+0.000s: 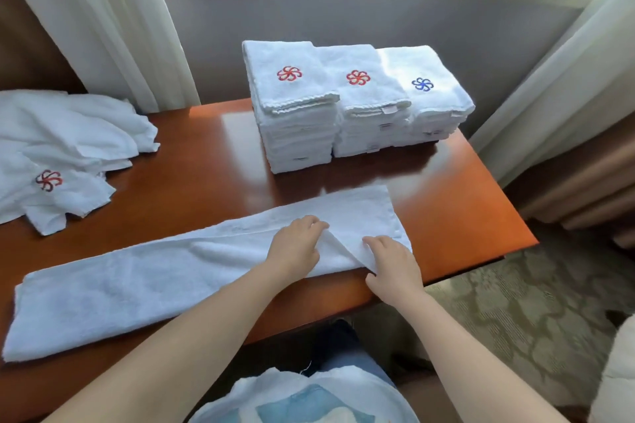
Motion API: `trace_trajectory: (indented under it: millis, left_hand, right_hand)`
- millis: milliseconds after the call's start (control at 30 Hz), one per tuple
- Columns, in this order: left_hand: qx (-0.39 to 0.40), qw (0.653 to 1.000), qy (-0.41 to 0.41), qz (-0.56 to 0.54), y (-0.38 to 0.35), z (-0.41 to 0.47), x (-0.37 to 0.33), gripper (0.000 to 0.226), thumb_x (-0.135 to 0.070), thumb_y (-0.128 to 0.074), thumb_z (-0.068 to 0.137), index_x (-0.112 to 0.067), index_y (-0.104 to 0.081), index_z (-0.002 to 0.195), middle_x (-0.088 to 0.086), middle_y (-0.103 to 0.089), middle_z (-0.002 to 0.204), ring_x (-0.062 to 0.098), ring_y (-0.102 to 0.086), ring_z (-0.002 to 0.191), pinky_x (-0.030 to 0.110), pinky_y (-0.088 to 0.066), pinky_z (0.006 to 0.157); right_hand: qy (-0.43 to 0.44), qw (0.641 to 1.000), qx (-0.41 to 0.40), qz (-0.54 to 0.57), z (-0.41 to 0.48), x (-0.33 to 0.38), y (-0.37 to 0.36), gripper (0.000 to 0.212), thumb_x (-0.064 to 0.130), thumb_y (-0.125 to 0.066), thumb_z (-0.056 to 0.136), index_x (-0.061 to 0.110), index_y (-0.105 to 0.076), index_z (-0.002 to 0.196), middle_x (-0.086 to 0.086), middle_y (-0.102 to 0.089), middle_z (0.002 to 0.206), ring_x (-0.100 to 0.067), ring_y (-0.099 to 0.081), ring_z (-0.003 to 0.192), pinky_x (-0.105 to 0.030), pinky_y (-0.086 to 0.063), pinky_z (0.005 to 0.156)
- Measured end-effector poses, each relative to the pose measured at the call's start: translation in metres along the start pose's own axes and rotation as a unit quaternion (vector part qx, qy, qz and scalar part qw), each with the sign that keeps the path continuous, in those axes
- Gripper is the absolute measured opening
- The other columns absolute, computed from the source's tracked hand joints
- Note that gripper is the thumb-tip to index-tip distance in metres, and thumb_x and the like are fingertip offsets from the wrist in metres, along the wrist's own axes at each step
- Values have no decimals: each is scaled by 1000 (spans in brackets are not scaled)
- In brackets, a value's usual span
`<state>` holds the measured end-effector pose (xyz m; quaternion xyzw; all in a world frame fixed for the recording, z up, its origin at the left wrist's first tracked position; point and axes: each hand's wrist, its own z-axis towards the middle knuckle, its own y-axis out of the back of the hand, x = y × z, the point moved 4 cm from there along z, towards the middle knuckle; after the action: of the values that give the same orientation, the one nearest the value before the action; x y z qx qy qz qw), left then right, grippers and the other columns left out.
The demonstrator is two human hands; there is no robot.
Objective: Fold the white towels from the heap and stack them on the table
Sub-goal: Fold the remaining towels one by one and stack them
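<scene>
Blue-white cloth (309, 398) under forearms, whatever. Left hand (295, 244), right hand (395, 268) close together, both pinching towel (137, 282) at its right end on desk (206, 165). Line up edges, press crease flat before folding over. Stacks (343, 96) beyond hands, heap (68, 137) off left.

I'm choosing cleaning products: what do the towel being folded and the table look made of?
The towel being folded: likely cotton terry; matte, nubby surface that creases softly. The table: seemingly wood or veneer under glossy reddish-brown lacquer; it shows bright reflections.
</scene>
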<state>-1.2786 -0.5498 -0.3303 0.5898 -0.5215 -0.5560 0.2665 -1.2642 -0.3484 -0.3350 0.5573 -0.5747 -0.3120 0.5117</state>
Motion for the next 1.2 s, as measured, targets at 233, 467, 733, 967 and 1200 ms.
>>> trace_trajectory:
  millis: [233, 467, 733, 967, 1200]
  left_hand:
    - [5, 998, 49, 45, -15, 47, -5, 27, -23, -44, 101, -19, -59, 124, 0, -57, 121, 22, -51, 113, 35, -44, 86]
    - [-10, 993, 122, 4, 10, 85, 6, 24, -40, -31, 106, -22, -44, 98, -5, -55, 76, 22, -52, 68, 35, -31, 56]
    - [-37, 986, 160, 9, 13, 107, 1, 24, -37, -35, 105, -21, -52, 107, -1, -63, 87, 24, -61, 78, 34, -42, 60]
    - [-30, 979, 198, 37, 3, 114, 6, 29, -37, -33, 106, -18, -55, 107, -3, -59, 80, 19, -57, 70, 31, -40, 56]
    - [-34, 974, 215, 68, 3, 117, 2, 30, -40, -38, 105, -18, -54, 117, -1, -64, 88, 19, -60, 75, 31, -41, 59]
  right_hand:
    - [52, 992, 114, 11, 50, -43, 11, 46, 14, -51, 89, 27, -53, 132, 5, -62, 120, -21, -60, 102, -32, -51, 75]
    - [-61, 948, 41, 311, 118, -62, 58, 9, 22, -60, 76, 29, -59, 81, 15, -60, 83, -6, -56, 70, -24, -40, 57]
    - [-110, 917, 11, 384, 143, -84, 44, 23, 21, -53, 95, 22, -50, 72, 8, -46, 64, -10, -42, 57, -26, -29, 53]
    - [-108, 941, 49, 318, 155, -85, 39, 18, 31, -46, 99, 21, -52, 113, 7, -60, 95, -17, -58, 86, -32, -43, 64]
    - [-82, 968, 74, 228, 158, -85, 38, 37, 16, -42, 99, 20, -33, 135, 6, -57, 82, -21, -57, 69, -40, -51, 64]
